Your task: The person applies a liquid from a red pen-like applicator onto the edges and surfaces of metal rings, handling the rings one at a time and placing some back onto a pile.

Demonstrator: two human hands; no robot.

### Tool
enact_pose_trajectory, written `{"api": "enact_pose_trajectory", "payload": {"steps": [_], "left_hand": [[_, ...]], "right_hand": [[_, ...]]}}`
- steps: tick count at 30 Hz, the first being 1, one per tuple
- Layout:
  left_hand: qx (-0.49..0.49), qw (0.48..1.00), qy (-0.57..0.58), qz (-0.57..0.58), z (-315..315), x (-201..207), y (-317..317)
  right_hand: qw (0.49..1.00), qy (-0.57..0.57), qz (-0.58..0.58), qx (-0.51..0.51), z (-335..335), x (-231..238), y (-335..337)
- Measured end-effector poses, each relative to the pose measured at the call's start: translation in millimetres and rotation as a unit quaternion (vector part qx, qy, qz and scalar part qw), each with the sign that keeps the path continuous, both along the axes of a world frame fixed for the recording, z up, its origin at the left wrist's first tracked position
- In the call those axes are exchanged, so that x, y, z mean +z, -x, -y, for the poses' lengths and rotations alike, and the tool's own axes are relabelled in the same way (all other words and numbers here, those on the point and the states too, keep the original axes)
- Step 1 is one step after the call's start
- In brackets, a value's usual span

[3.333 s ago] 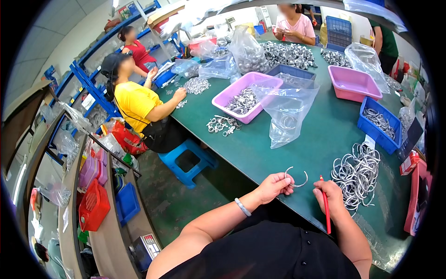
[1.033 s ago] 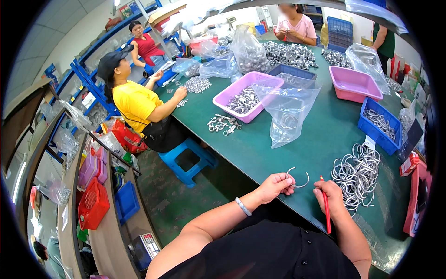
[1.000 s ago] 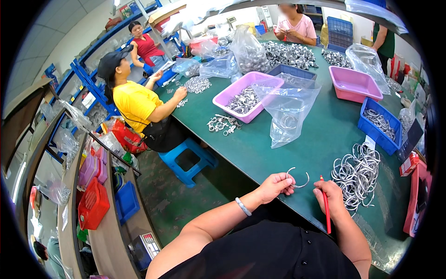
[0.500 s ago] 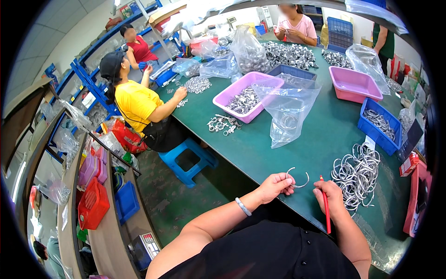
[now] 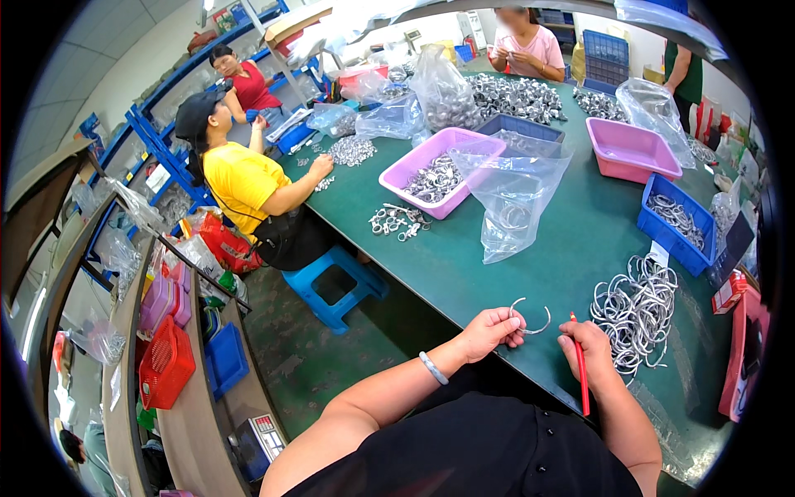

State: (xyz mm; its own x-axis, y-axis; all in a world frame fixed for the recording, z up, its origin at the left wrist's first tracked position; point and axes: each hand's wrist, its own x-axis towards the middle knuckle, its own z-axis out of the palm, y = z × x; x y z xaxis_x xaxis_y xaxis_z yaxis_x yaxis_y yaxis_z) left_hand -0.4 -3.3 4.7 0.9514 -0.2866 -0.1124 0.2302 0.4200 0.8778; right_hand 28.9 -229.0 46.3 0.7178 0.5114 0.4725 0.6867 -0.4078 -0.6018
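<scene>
Silvery open ring [image 5: 538,331] pinched in left hand [image 5: 491,333] over the near edge of the worktop [image 5: 464,282]; right hand [image 5: 590,344] grips a red tool [image 5: 582,377] beside piled rings [image 5: 636,315]; both hands unmoved, so work seems paused.

A: What colour is the pen [image 5: 582,377]?
B: It is plain red. The open ring [image 5: 543,327] is silver, same as the ring pile [image 5: 636,311].
A: And the table [image 5: 447,277]?
B: Dark green, with whitish worn patches at the lower right.
A: Is there some pattern?
B: The bracelet [image 5: 433,369] is pale grey-white, a little mottled. Also I see 1 lilac tub [image 5: 410,198] and 1 pink tub [image 5: 633,153].
</scene>
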Motion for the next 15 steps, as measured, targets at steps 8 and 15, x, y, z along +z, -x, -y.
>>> {"api": "enact_pose_trajectory", "payload": {"steps": [8, 15], "left_hand": [[0.000, 1.000, -0.004, 0.001, 0.4, 0.2, -0.3], [0.012, 1.000, -0.002, -0.008, 0.6, 0.8, 0.7]], "right_hand": [[1.000, -0.010, 0.006, 0.003, 0.5, -2.2, -0.9], [1.000, -0.012, 0.001, 0.004, 0.4, -1.4, -0.1]]}}
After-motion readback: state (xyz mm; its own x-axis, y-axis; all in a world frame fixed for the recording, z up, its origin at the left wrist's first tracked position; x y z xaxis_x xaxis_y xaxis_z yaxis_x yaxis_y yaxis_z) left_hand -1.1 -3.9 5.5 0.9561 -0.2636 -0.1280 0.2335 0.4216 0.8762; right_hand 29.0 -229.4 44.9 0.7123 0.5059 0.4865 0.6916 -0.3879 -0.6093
